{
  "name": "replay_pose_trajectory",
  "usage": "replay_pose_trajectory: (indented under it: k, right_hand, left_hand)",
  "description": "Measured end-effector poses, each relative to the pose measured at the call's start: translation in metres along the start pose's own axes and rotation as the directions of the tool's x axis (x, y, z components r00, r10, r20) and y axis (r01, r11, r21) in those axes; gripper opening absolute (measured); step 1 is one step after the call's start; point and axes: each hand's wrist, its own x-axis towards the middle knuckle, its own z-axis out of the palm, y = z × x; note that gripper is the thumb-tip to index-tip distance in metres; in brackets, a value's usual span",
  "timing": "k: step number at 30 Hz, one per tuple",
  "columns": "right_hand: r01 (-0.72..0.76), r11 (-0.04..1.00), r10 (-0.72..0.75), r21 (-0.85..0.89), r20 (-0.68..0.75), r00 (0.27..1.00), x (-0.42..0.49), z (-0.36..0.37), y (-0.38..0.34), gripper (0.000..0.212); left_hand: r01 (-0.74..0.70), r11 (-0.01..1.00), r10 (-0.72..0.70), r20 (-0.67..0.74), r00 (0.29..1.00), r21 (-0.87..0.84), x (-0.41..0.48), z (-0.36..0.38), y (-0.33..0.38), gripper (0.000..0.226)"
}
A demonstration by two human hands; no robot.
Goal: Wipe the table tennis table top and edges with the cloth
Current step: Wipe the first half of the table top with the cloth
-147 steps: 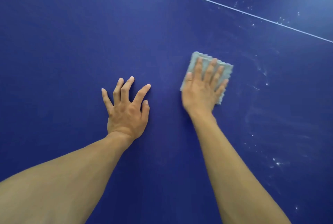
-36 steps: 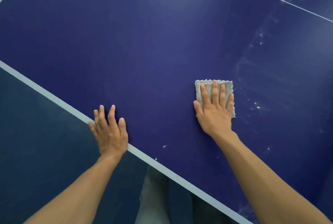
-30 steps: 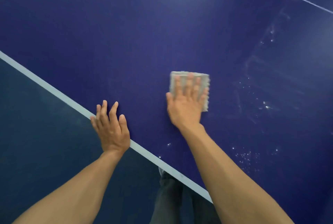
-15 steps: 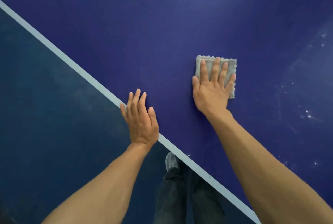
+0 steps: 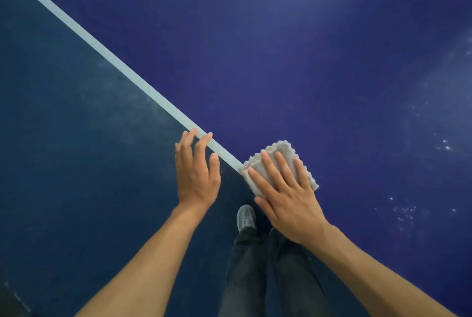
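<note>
Pressing flat on the cloth [image 5: 281, 149], the right hand [image 5: 288, 201] has its fingers straight and slightly spread, with no curl round the fabric. The cloth is a pale grey, nubby pad. It lies on the blue table top [image 5: 306, 61] at the near edge, and its left corner overlaps the white edge line [image 5: 102, 49]. The fingers cover most of the pad, leaving its far rim and left corner exposed.

The left hand [image 5: 195, 176] is just beside the right and apart from the cloth. Its fingers are extended and hold nothing. The fingertips reach the white edge line, while the palm sits outside the table, over the dark floor [image 5: 63, 163]. Whether the fingertips bear on the edge cannot be told.

The edge line runs diagonally from the upper left, where it turns 1 corner, down to the cloth. White specks [image 5: 445, 144] are scattered on the table top to the right of the cloth, well apart from it. Below the hands, 1 grey shoe [image 5: 245, 218] and dark trousers [image 5: 245, 278] show on the floor side of the edge.
</note>
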Motion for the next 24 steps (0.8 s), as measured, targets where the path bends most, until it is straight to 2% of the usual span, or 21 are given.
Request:
replay_pose_trajectory:
  k: [4, 5, 7, 9, 11, 13, 14, 15, 16, 18, 19, 21, 24]
  right_hand:
    - [0.004, 0.999, 0.001, -0.036, 0.127, 0.992, -0.087, -0.005, 0.054, 0.058]
    - [-0.029, 0.998, 0.036, -0.05, 0.144, 0.989, -0.096, -0.009, 0.07, 0.058]
    - [-0.205, 0.978, 0.209, -0.041, 0.132, 0.969, -0.097, -0.019, 0.103, 0.06]
    - [-0.462, 0.886, 0.457, 0.036, 0.092, 0.885, -0.083, -0.028, 0.13, 0.064]
    - [-0.669, 0.735, 0.665, 0.112, 0.074, 0.743, -0.058, -0.032, 0.142, 0.062]
    - [-0.769, 0.62, 0.772, 0.153, 0.055, 0.634, -0.029, -0.033, 0.137, 0.06]
    - [-0.782, 0.602, 0.787, 0.161, 0.048, 0.615, -0.016, -0.034, 0.128, 0.06]
    - [-0.767, 0.621, 0.773, 0.162, 0.036, 0.633, -0.006, -0.033, 0.115, 0.06]
    - [-0.716, 0.682, 0.722, 0.152, 0.017, 0.691, 0.0, -0.031, 0.099, 0.06]
    - [-0.489, 0.865, 0.493, 0.111, -0.008, 0.87, -0.004, -0.021, 0.062, 0.058]
    - [-0.355, 0.93, 0.357, 0.09, -0.005, 0.934, -0.014, -0.015, 0.046, 0.058]
    - [-0.216, 0.973, 0.216, 0.077, 0.011, 0.976, -0.043, -0.006, 0.036, 0.057]
    - [-0.319, 0.946, 0.318, 0.063, 0.035, 0.948, -0.083, -0.004, 0.062, 0.057]
  left_hand:
    - [-0.215, 0.958, 0.196, 0.115, 0.974, 0.188, -0.003, 0.027, 0.028, 0.048]
    - [-0.251, 0.942, 0.226, 0.132, 0.965, 0.225, -0.005, 0.035, 0.034, 0.048]
    - [-0.27, 0.919, 0.236, 0.145, 0.961, 0.289, -0.01, 0.047, 0.041, 0.049]
    - [-0.248, 0.917, 0.218, 0.129, 0.967, 0.312, -0.012, 0.054, 0.04, 0.049]
    - [-0.244, 0.916, 0.219, 0.113, 0.969, 0.318, -0.012, 0.057, 0.037, 0.049]
    - [-0.243, 0.914, 0.22, 0.106, 0.97, 0.326, -0.011, 0.059, 0.037, 0.048]
    - [-0.237, 0.915, 0.214, 0.105, 0.971, 0.326, -0.012, 0.06, 0.038, 0.048]
    - [-0.232, 0.916, 0.209, 0.104, 0.972, 0.327, -0.013, 0.06, 0.039, 0.048]
    - [-0.229, 0.917, 0.207, 0.103, 0.973, 0.327, -0.013, 0.061, 0.04, 0.048]
    - [-0.236, 0.915, 0.214, 0.103, 0.971, 0.327, -0.014, 0.06, 0.039, 0.048]
    - [-0.242, 0.913, 0.22, 0.103, 0.97, 0.329, -0.013, 0.06, 0.038, 0.048]
    - [-0.247, 0.908, 0.227, 0.1, 0.969, 0.337, -0.013, 0.059, 0.036, 0.049]
    - [-0.238, 0.912, 0.221, 0.089, 0.971, 0.334, -0.015, 0.061, 0.038, 0.049]
